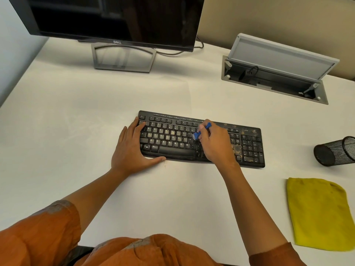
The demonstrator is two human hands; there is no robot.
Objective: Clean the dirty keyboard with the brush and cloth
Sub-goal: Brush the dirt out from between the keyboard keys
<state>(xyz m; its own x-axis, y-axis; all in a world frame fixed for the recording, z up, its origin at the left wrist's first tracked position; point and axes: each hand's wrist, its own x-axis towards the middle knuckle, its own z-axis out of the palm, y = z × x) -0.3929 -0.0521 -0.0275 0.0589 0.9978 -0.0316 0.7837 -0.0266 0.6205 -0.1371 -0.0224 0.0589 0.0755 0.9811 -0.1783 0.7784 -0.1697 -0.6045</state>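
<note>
While the left hand (132,148) lies flat on the keyboard (201,139), apparently steadying its left end, the right hand (215,143) pinches the blue brush (199,132) over its middle keys; the cloth (318,214) waits well right of it.

Black keyboard (192,139) bears brown specks, thickest at its right end. On it, a blue brush (199,132). Right of it, yellow cloth (318,214), black mesh cup (336,151).

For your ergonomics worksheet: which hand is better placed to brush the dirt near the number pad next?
The right hand: it already grips the blue brush beside that dirt, while the left hand steadies the keyboard.
</note>
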